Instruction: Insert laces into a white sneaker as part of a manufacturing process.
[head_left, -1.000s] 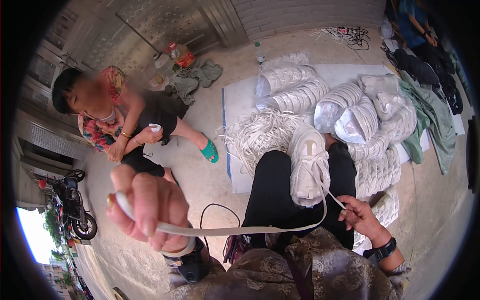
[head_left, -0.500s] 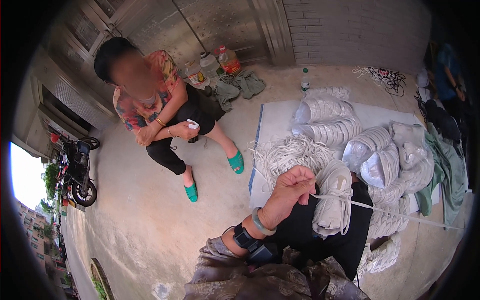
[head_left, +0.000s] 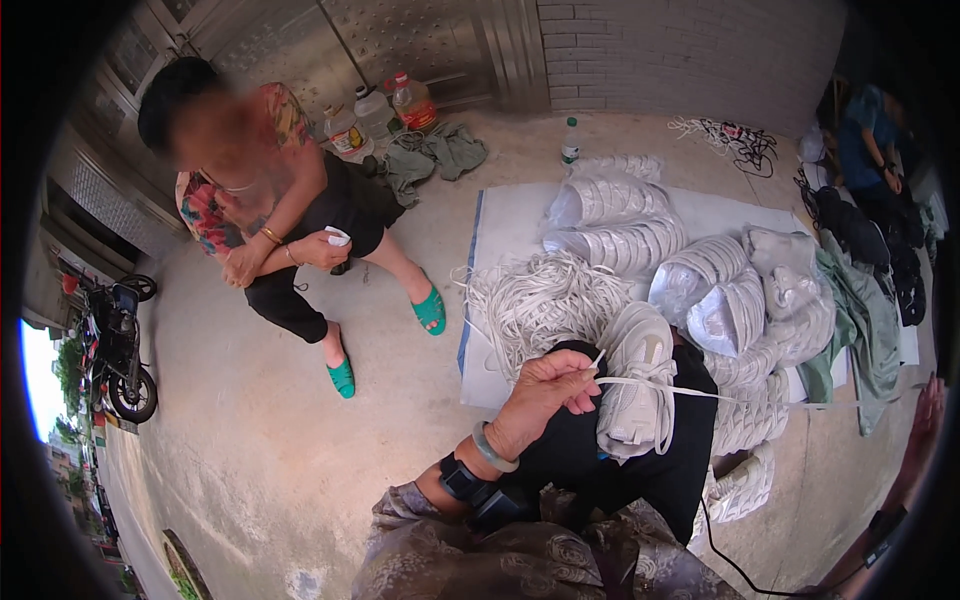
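A white lace-up shoe [head_left: 632,420] rests on my lap against my black trousers, its toe toward me. My left hand [head_left: 555,392] is beside it, thumb and fingers pinched on a white shoelace [head_left: 690,391], with a short tip sticking up above the fingers. From there the lace crosses the shoe and runs straight out to the right. At the far right rim, my right hand [head_left: 930,412] is dark and partly cut off; the taut lace leads to it, though its fingertips are hard to make out. A loop of lace hangs over the shoe's right side.
A pile of loose white laces [head_left: 545,300] lies on a white sheet [head_left: 500,225], beside stacked white shoes [head_left: 735,290] in rows. Green cloth [head_left: 865,340] lies at right. A person [head_left: 290,215] sits at left; another person [head_left: 875,140] is far right. A black cable [head_left: 735,568] trails nearby.
The view has shifted, so the scene sits further left. My right hand has come into view at the right rim. A lace tip now shows above my left fingers.
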